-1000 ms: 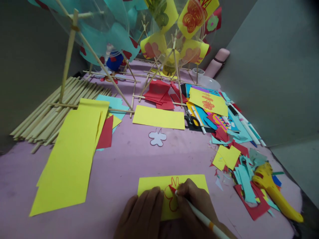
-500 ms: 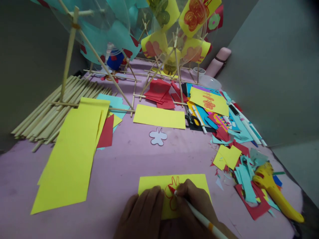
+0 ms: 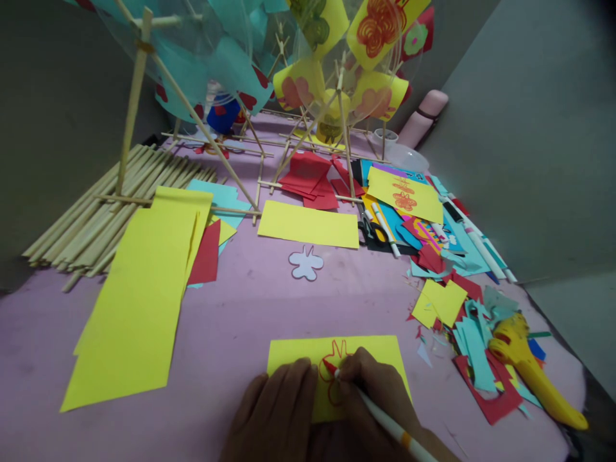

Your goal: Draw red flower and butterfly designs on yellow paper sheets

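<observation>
A yellow paper sheet lies near the table's front edge with a red butterfly outline drawn on it. My left hand rests flat on the sheet's left part, fingers stretched out. Pinched in my right hand is a white marker pen with a red tip, which touches the paper at the left wing of the outline. My right hand hides part of the drawing. Beyond the sheet lies a pale butterfly cutout, and behind it another yellow paper strip.
Yellow sheets and bamboo sticks lie at left. Stick-framed pinwheels stand at the back. On the right are scissors, a yellow glue gun, paper scraps and several markers. A pink bottle stands behind.
The marker tip has shifted slightly left along the wing outline, with my right hand moving a little. My left hand stays in place.
</observation>
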Tool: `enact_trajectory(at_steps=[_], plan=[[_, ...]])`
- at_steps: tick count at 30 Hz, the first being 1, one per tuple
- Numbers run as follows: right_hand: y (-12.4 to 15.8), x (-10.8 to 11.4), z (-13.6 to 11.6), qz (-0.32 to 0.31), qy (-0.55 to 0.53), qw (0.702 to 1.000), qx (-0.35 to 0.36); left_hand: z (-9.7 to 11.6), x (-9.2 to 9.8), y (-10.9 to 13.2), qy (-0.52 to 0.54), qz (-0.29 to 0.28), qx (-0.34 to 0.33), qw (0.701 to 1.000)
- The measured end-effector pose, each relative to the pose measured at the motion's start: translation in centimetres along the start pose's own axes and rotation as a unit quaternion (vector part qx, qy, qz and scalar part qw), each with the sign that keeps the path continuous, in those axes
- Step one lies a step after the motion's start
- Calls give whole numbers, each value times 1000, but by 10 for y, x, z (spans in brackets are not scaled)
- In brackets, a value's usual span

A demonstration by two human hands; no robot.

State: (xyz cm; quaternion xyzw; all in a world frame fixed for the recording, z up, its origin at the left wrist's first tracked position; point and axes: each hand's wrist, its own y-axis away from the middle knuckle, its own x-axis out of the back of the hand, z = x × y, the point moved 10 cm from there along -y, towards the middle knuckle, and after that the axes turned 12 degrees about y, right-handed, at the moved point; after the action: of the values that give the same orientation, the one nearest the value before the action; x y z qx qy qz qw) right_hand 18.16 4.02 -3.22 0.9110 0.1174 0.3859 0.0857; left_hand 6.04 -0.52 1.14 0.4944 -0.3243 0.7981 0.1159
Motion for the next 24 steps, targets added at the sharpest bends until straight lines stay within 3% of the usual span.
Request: enact_trajectory(at_steps=[24], plan=[[1,-2,-7,5,28,998,55,0,-5,0,15,-25,9,1000]])
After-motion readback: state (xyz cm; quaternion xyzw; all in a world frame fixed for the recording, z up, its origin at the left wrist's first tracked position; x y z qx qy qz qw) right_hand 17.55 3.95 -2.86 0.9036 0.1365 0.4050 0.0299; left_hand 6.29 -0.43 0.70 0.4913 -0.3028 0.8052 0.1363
